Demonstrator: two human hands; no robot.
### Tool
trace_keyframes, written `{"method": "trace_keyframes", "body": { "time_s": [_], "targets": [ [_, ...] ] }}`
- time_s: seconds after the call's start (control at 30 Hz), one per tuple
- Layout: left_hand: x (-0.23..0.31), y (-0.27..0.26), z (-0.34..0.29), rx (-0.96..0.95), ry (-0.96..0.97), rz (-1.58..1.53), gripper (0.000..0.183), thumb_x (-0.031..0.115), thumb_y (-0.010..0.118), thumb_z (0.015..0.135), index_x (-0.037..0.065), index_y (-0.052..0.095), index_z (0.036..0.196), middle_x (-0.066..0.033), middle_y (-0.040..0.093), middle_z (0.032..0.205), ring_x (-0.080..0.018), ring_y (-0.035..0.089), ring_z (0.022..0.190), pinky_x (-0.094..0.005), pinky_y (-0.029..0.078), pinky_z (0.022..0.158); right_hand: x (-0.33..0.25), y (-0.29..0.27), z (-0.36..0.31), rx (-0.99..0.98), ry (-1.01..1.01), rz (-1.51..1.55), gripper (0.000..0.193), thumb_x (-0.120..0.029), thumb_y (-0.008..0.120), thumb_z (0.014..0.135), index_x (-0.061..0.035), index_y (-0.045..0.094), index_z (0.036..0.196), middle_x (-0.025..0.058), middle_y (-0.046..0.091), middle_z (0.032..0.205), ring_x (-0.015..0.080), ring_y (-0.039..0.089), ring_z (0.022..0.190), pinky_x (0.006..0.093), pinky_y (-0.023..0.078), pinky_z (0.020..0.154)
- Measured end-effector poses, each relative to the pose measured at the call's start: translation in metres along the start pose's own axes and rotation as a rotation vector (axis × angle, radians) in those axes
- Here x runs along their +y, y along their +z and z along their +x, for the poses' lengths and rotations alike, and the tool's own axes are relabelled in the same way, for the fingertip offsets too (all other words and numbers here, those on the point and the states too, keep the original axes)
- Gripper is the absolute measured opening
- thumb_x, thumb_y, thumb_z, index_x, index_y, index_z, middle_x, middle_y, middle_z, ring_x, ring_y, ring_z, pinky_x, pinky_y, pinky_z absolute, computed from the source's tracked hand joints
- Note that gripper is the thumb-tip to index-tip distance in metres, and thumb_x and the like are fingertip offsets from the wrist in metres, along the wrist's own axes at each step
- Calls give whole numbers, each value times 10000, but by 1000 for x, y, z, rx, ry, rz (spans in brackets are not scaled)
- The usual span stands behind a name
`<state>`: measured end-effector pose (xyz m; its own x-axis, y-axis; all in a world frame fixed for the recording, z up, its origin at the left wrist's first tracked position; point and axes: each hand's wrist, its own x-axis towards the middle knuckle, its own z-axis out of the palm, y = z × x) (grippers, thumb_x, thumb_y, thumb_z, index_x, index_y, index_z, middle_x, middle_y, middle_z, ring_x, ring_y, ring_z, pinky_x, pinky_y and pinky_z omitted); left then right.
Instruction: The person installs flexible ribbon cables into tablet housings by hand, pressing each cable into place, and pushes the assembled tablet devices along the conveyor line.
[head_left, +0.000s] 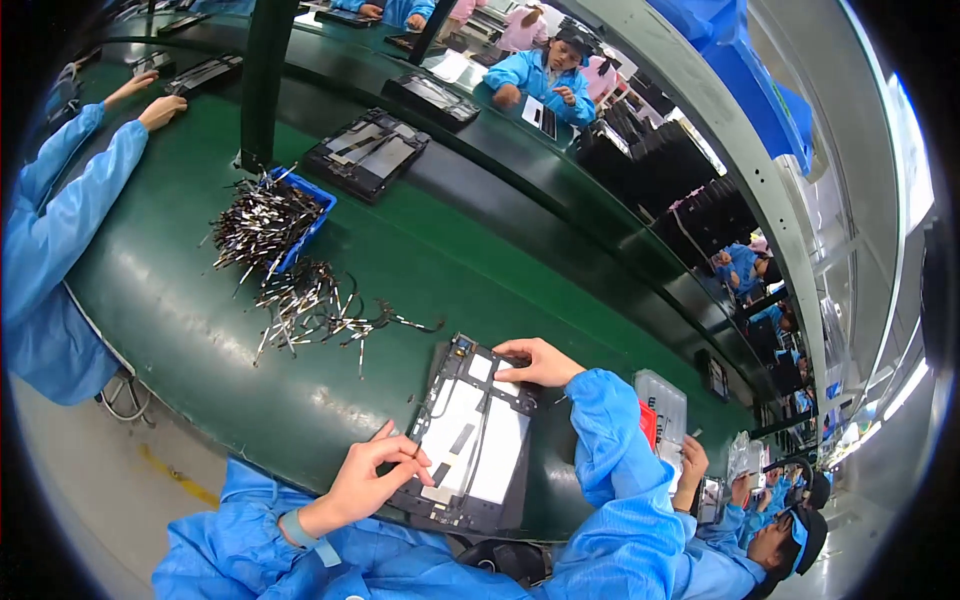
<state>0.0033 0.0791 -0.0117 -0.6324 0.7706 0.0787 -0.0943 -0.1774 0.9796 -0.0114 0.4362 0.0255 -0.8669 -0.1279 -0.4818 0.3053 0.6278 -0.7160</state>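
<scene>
From my remote post I view a loose light-blue smock (425, 560), its right sleeve (610, 455) creased and gathered at the cuff (582, 385), its left sleeve (235, 535) meeting a pale grey-green wristband (297, 530) with a free strap end (327, 554), and bare fingers (514, 348).

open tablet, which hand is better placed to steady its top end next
Likely the right hand: it is at the upper end of the open tablet, while the left hand is by its lower left part.

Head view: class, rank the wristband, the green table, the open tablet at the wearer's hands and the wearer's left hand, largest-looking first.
1. Green table
2. Open tablet
3. Left hand
4. Wristband
</scene>
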Motion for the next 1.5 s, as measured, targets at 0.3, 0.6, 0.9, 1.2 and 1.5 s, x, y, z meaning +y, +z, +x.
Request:
{"method": "trace_keyframes", "body": {
  "time_s": [0.3, 0.6, 0.9, 1.2, 1.5],
  "targets": [
    [-14, 23, -8, -23, 83, 147, 89, 113, 571, 885, 91, 656, 903, 39, 716, 753, -138, 691, 835, -560, 30, 1169, 0, 142, -90, 825, -67, 487, 579, -24, 604, 912, 24, 365, 1437, 170, 357, 1502, 259, 341, 1396, 377, 282, 1148],
    [-5, 39, -24, -25, 125, 362, 75, 119, 622, 824, 128, 694, 844, 54, 708, 801, -132, 678, 866, -601, -15, 1156, -38, 232, -102, 1099, -217, 725, 586, -72, 452, 942, 44, 254, 1480, 186, 233, 1562, 306, 194, 1458, 417, 163, 1185],
    [14, 22, -37, -60, 131, 590, 98, 114, 638, 804, 99, 683, 890, -14, 693, 804, -182, 671, 820, -519, 322, 1095, -89, 190, -112, 678, -541, -366, 475, 48, 667, 632, -77, 726, 1087, 82, 643, 996, 220, 647, 836, 323, 541, 712],
    [30, -2, -29, -10, 326, 796, 123, 191, 688, 788, 95, 673, 863, -10, 635, 695, -171, 631, 704, -320, 466, 715, -94, 182, -71, 621, -301, 16, 322, 28, 721, 791, -94, 733, 1089, 96, 639, 937, 155, 651, 743, 269, 544, 663],
    [21, -43, -5, 14, 555, 1229, 164, 171, 689, 711, 88, 671, 852, -4, 621, 785, -164, 621, 819, -305, 473, 752, -75, 171, -37, 456, 3, 537, 453, 18, 735, 815, 16, 605, 1248, 39, 658, 799, 86, 649, 705, 228, 567, 657]
  ]
}}
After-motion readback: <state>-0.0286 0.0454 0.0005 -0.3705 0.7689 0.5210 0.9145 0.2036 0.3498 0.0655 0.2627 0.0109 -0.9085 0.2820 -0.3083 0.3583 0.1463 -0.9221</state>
